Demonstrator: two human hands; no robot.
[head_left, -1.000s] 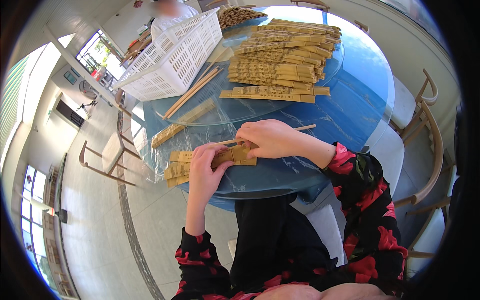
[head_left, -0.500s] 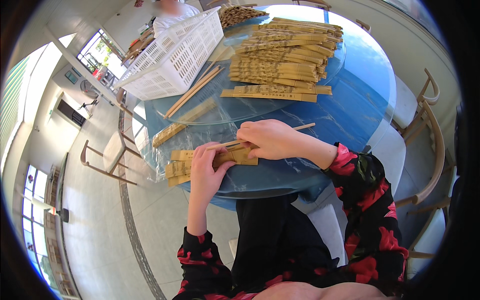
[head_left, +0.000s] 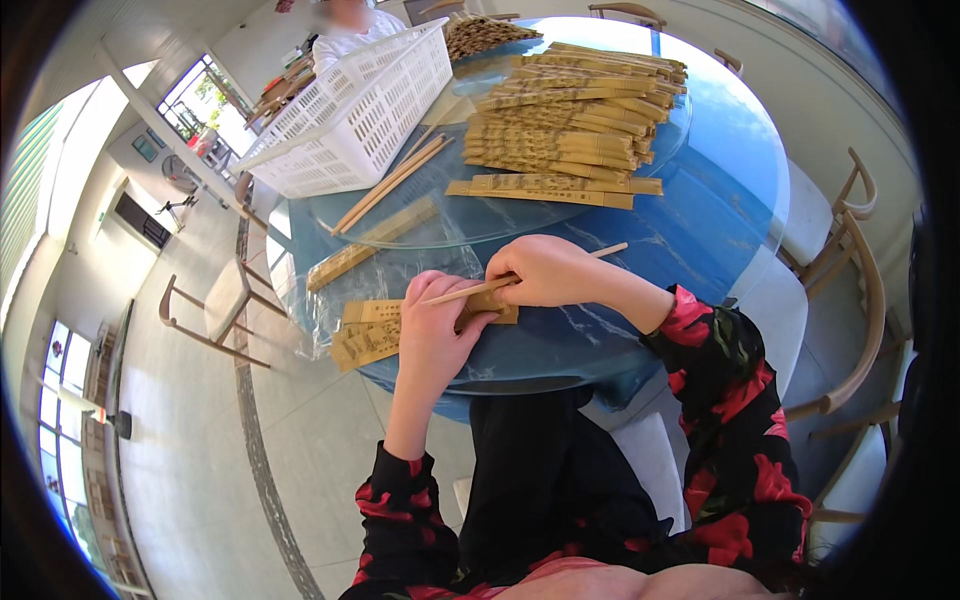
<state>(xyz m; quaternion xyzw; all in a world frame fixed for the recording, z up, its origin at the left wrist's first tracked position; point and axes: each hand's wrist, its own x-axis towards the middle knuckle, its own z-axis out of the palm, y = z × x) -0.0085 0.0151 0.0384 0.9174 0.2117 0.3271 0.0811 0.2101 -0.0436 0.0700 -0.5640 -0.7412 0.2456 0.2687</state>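
At the near edge of the round, blue-marbled table, the right hand pinches 1 slim, pale wooden stick; the left hand has thumb and fingers clamped on flat, gold-brown paper sleeves.

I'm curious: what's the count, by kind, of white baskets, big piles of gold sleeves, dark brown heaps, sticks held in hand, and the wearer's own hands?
White basket: 1
Big pile of gold sleeves: 1
Dark brown heap: 1
Wooden stick in hand: 1
Wearer's hands, left hand and right hand: 2
Total: 6
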